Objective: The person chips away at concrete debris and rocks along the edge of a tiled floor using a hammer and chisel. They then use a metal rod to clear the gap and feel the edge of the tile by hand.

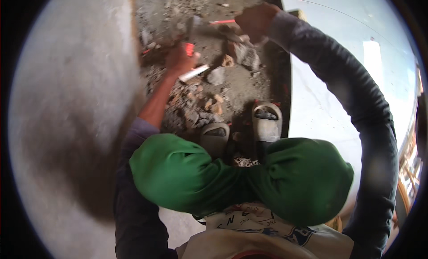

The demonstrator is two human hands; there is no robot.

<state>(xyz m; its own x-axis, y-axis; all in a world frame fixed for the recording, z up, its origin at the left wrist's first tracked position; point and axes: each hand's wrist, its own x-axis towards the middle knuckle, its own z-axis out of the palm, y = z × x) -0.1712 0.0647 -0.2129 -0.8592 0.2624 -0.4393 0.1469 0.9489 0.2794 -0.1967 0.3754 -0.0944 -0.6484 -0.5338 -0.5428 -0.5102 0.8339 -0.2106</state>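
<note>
My left hand (180, 59) is closed around the red handle (189, 49) of a tool whose grey blade (193, 27) points away from me; the blur hides its exact kind. Just below that hand, a white strip (194, 73) lies on the rubble. At the upper right of the dirt floor, my right hand (255, 22) is bent into a fist, blurred, with a thin red rod-like thing (222, 21) sticking out to its left. Whether the fist grips this thing cannot be told. Broken chunks of masonry (247, 55) lie below the right hand.
Rubble (197, 108) and dirt cover the narrow floor between a plastered wall (77, 75) on the left and a pale smooth panel or slab (321, 105) on the right. My slippered feet (267, 122) stand among the debris, below my bent knees in green trousers (301, 178).
</note>
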